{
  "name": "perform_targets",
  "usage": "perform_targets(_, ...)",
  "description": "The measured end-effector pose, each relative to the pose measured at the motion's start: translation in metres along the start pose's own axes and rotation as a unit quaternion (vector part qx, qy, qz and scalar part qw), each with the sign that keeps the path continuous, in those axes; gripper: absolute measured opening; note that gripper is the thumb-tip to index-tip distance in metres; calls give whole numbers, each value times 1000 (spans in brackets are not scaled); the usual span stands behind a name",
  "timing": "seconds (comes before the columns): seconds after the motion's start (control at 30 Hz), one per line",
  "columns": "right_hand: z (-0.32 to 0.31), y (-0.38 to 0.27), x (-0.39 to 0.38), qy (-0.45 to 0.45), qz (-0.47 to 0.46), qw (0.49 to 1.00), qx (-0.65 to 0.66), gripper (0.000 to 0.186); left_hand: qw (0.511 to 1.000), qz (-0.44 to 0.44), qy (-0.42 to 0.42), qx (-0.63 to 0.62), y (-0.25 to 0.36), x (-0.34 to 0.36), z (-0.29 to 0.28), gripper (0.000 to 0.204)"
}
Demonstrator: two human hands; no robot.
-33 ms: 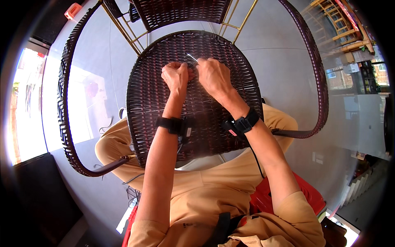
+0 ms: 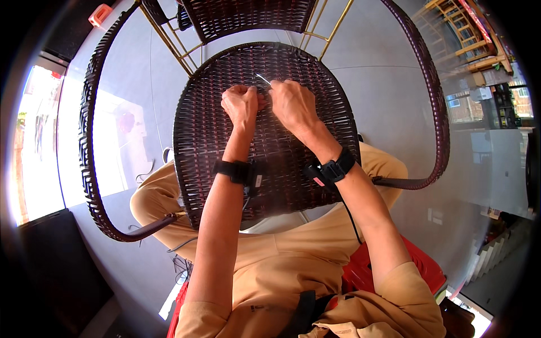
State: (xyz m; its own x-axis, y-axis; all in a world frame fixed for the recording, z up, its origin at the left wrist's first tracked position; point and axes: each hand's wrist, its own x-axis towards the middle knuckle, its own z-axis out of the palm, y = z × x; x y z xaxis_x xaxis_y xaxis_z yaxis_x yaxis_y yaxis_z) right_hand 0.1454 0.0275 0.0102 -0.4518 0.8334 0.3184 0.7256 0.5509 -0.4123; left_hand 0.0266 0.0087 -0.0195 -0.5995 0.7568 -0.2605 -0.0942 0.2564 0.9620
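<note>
Before me is the dark brown woven seat (image 2: pixel 217 146) of a wicker chair. My right hand (image 2: pixel 294 104) is closed round a slim silvery tool (image 2: pixel 263 78) with a thin metal shaft, which points up and to the left over the far half of the weave. Its handle is hidden in my fist, so I cannot tell its exact kind. Just left of it, my left hand (image 2: pixel 241 106) is closed with fingertips pinched together at the weave. What they hold, perhaps a strand, is too small to make out. The two hands are close, with a narrow gap between them.
Curved woven armrests (image 2: pixel 437 112) rise on both sides, and the woven backrest (image 2: pixel 251 16) on gold-coloured rods (image 2: pixel 332 31) stands at the far side. A pink-red plastic stool (image 2: pixel 100 15) is far left. Wooden frames (image 2: pixel 468 28) stand far right. Loose cables (image 2: pixel 181 267) lie at lower left.
</note>
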Motion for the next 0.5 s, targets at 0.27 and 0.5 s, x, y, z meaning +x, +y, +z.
perform_targets(0.27, 4, 1, -7, -13, -17, 1000, -13, 15, 1000, -10, -1, 1, 1, 0, -2, 17)
perform_targets(0.5, 29, 12, -26, 101, -34, 994, -2, 25, 1000, 6, -14, -16, 3, -5, 0, 16)
